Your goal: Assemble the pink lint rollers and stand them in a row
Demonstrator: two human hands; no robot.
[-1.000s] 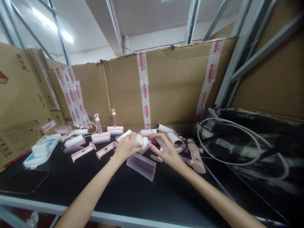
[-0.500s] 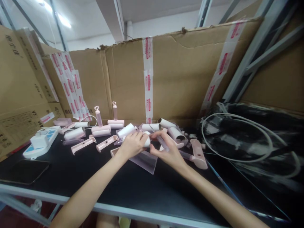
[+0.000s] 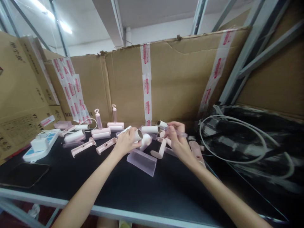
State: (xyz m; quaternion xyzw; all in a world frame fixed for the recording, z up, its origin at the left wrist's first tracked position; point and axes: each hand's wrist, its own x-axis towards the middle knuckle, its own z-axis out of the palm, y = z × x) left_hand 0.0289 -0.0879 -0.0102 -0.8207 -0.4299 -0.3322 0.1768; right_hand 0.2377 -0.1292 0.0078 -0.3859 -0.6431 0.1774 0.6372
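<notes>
— Cardboard walls [image 3: 180, 79] are closing in a black bench [image 3: 142, 190]; what is going on at it?

— The left hand [image 3: 125, 142] is wrapping shut around a white roll [image 3: 138, 135], open end facing right. The right hand [image 3: 177, 139] is pinching a clear rod [image 3: 177, 133] just right of it, level and apart from the roll.

— How far along does it look?

— Partly, I would judge. Two rollers [image 3: 104, 131] are standing finished at the far left, handles up. Loose parts are still lying about: pink handles [image 3: 83, 147] to the left, more rolls [image 3: 149, 129] past the hands, a clear cover [image 3: 142, 161] on the near side.

— And the piece in hand?

— Not joined yet; rod and roll are being held separately, so that one seems to be only starting.

— Anything else?

— A power strip [image 3: 39, 147] and a phone [image 3: 23, 174] are sitting at the left, a white hoop [image 3: 234, 139] at the right.
</notes>
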